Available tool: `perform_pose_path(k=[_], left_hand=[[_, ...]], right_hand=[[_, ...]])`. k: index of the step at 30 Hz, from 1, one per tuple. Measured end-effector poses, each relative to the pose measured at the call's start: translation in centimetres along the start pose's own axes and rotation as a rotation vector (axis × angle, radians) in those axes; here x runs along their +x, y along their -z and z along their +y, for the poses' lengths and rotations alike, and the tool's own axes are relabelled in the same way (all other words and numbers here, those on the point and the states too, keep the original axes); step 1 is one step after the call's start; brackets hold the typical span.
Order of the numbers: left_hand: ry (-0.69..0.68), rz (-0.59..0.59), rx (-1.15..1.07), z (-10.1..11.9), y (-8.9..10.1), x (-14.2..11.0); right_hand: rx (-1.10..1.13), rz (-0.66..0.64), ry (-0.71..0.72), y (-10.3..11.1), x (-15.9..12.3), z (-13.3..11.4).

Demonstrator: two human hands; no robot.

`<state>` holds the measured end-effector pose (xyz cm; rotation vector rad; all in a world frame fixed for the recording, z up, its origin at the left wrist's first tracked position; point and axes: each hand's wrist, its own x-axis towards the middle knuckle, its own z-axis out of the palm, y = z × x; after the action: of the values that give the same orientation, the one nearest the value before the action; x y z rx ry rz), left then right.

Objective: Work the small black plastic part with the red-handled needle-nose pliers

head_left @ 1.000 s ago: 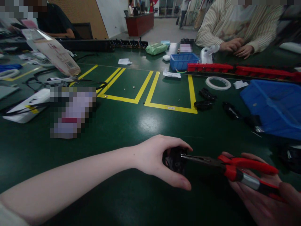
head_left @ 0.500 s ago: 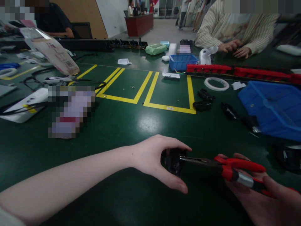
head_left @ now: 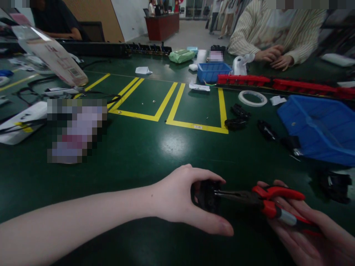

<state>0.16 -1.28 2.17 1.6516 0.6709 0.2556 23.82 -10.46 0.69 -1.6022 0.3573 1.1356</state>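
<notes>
Left hand [head_left: 179, 197] curves thumb and fingers around a black part [head_left: 208, 197] toward the near edge of the desk [head_left: 130, 162]; right hand [head_left: 305, 225], palm up, grips pliers [head_left: 257, 197], their tips at the part's facing side. Judging by the glossy surface, the part is probably light, stiff and slightly slippery: take hold of opposite outer sides. Treat the pliers as likely heavier and rigid, held by the red handles [head_left: 290, 192].
</notes>
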Motion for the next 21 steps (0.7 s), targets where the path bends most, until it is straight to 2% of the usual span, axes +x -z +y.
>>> perform_pose_path(k=[3,7,15,21], left_hand=[[0.032,0.011,-0.031,0.2,-0.2,-0.1],[0.035,0.053,0.013,0.1,-0.3,0.0],[-0.149,0.191,0.178,-1.2,-1.0,0.4],[-0.191,0.155,0.238,-1.5,-0.7,0.3]], right_hand=[[-0.007,0.046,-0.053,-0.3,-0.1,-0.3],[-0.010,0.007,-0.015,-0.3,0.0,-0.3],[0.020,-0.030,-0.023,0.0,-0.1,-0.2],[0.018,-0.010,-0.046,-0.6,-0.6,-0.4]])
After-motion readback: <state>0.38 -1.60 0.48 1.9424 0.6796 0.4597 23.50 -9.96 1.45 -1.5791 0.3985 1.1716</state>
